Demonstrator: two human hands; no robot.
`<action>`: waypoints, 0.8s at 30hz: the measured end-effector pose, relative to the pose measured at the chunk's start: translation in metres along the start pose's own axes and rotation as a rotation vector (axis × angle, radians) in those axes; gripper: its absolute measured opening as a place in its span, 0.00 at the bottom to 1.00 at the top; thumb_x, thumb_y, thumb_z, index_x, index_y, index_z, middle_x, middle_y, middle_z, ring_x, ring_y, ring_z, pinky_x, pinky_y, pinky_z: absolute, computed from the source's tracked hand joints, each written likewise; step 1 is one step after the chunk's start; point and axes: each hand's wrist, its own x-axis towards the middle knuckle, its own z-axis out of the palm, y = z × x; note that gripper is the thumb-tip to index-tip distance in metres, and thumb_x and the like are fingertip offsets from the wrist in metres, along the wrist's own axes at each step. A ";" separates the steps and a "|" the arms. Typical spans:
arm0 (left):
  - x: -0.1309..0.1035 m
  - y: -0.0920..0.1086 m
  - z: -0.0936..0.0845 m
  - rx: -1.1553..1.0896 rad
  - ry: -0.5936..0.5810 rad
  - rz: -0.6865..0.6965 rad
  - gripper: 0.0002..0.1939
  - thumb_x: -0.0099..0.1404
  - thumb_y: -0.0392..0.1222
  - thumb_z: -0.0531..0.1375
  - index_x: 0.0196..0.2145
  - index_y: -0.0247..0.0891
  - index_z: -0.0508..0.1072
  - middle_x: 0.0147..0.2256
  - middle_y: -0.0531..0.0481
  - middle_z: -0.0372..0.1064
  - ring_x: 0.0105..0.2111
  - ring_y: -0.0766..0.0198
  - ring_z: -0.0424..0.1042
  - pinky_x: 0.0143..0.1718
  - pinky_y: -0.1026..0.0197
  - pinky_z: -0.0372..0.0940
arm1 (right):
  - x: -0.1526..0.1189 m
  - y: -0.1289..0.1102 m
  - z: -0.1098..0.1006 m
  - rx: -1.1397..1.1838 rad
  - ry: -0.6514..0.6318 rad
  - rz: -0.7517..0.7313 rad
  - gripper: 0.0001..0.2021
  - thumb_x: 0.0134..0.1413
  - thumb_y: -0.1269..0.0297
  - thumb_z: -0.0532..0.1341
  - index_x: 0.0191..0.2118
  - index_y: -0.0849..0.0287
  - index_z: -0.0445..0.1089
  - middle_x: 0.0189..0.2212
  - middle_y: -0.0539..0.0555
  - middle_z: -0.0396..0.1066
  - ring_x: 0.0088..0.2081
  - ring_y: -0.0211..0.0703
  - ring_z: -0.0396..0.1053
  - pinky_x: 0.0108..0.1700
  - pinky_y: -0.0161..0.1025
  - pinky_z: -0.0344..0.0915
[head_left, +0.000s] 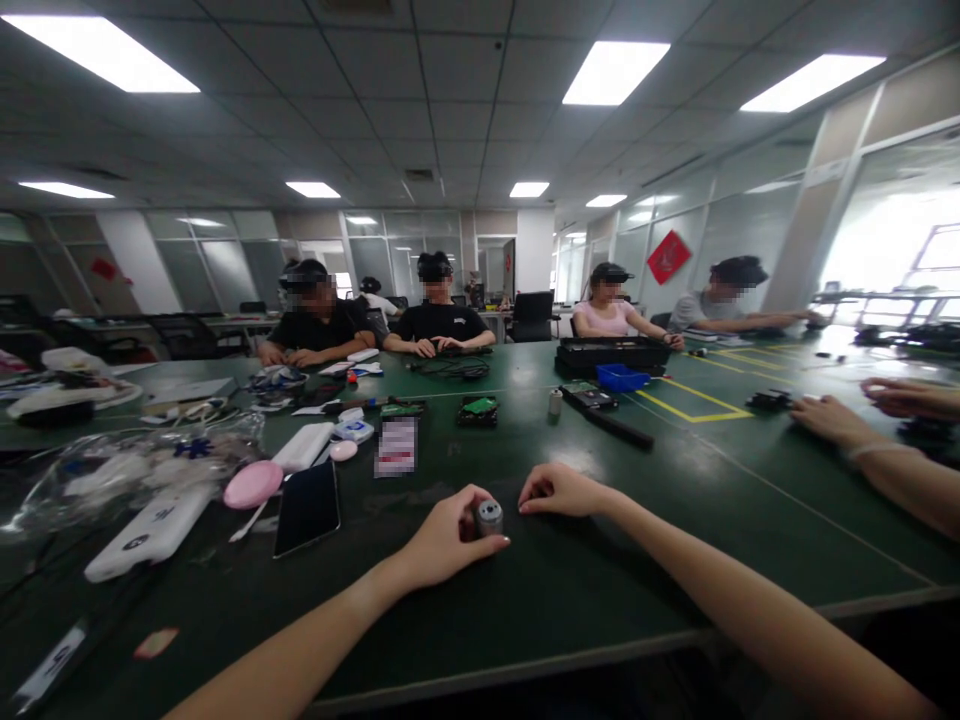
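Note:
My left hand [450, 535] is wrapped round a small silver metal cylinder [490, 517] that stands upright on the green table [600, 600]. The cylinder's round top, with a dark centre hole, faces up. Just to its right, my right hand [559, 490] rests near the table with its fingers curled and thumb and fingertips close together; anything between them is too small to make out. Another small metal cylinder [555, 402] stands farther back, beside a circuit board [592, 396] and a long black bar [619, 423].
On the left lie a black phone [308, 510], a white power bank [150, 530], a pink disc [253, 484] and plastic bags [135, 460]. A blue tray [622, 377] is farther back. Several people sit around; another person's hands [832, 420] are at the right.

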 end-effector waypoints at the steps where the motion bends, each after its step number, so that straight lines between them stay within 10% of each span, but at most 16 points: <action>1: 0.000 -0.001 0.000 -0.022 0.005 -0.002 0.22 0.56 0.50 0.64 0.43 0.36 0.64 0.34 0.52 0.67 0.29 0.67 0.66 0.29 0.66 0.61 | 0.001 -0.002 0.001 0.000 0.043 0.010 0.15 0.49 0.52 0.63 0.36 0.58 0.77 0.27 0.50 0.71 0.27 0.35 0.63 0.29 0.32 0.57; 6: 0.001 -0.007 0.001 -0.109 0.011 0.024 0.19 0.57 0.47 0.63 0.42 0.36 0.65 0.36 0.51 0.68 0.32 0.66 0.68 0.33 0.64 0.63 | 0.010 -0.028 0.007 0.184 0.362 0.031 0.17 0.56 0.53 0.58 0.39 0.63 0.73 0.30 0.53 0.73 0.29 0.37 0.66 0.31 0.35 0.62; 14: 0.002 -0.010 0.002 -0.002 0.066 0.042 0.19 0.57 0.49 0.63 0.42 0.35 0.66 0.32 0.52 0.65 0.29 0.67 0.64 0.29 0.66 0.60 | 0.025 -0.070 0.000 0.278 -0.042 -0.201 0.13 0.54 0.56 0.61 0.38 0.62 0.72 0.34 0.53 0.73 0.36 0.39 0.70 0.39 0.36 0.66; 24: 0.003 -0.012 0.002 0.016 0.043 0.036 0.20 0.57 0.53 0.62 0.40 0.35 0.66 0.31 0.53 0.64 0.29 0.66 0.64 0.28 0.65 0.59 | 0.015 -0.064 0.020 0.287 0.210 -0.184 0.12 0.56 0.57 0.59 0.36 0.62 0.71 0.33 0.53 0.71 0.35 0.39 0.69 0.40 0.37 0.67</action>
